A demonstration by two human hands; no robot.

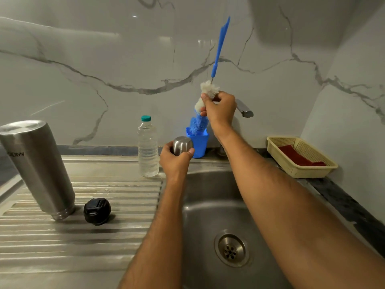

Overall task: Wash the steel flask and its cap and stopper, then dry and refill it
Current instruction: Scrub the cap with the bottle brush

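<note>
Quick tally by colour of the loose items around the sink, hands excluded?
Steel: 2, flask, cap
Blue: 2, brush, cup
Black: 1, stopper
Clear: 1, bottle
Cream: 1, basket
Red: 1, cloth
Total: 8

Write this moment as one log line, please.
left hand holds round steel cap | right hand grips blue bottle brush | steel flask inverted on drainboard
</note>
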